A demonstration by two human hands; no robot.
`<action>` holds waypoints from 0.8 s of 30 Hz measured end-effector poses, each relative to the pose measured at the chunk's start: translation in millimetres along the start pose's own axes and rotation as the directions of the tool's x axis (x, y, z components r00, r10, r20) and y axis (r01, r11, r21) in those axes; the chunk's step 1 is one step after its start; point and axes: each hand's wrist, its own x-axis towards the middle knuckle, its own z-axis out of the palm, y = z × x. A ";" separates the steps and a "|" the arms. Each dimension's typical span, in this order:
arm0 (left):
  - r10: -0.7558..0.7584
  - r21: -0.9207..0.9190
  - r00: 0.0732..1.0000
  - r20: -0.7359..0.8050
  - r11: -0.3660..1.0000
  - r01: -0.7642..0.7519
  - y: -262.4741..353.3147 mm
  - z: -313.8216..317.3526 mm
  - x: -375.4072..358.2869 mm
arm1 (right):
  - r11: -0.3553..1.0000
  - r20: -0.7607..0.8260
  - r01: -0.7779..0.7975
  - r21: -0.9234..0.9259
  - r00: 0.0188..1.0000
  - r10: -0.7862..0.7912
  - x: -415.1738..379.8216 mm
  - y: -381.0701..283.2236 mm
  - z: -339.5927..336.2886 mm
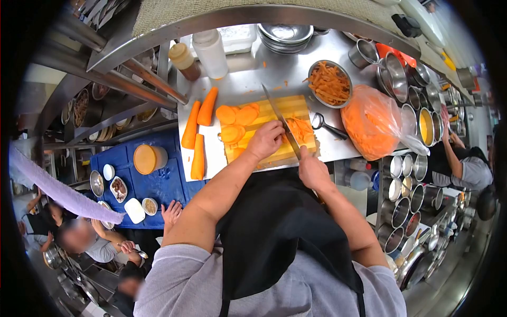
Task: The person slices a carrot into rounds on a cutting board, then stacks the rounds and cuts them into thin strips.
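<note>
My right hand is wrapped round the handle of a kitchen knife, whose long blade lies across a yellow striped cutting board. My left hand is closed, its curled fingertips pressed down beside the blade on carrot slices, mostly hidden under them. Cut carrot strips lie right of the knife. Round carrot slices are spread over the board's left side. Left of the board rest several peeled carrots. A peeler with a black handle lies at the board's right edge.
A metal bowl of carrot strips and a plastic bag of orange pieces stand right. Bottles and stacked bowls line the back under a metal shelf. Co-workers are left and right; a hand rests near a blue surface.
</note>
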 end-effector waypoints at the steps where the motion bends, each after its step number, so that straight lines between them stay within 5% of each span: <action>1: -0.002 -0.001 1.000 0.002 1.000 0.002 0.4 -0.6 0.0 | 1.000 -0.002 -0.002 0.009 1.000 0.002 -4.6 -1.2 -3.4; 24: -0.029 0.004 0.999 -0.023 1.000 0.029 1.1 -0.8 1.4 | 0.997 -0.018 0.036 0.075 0.999 -0.034 0.9 4.5 5.1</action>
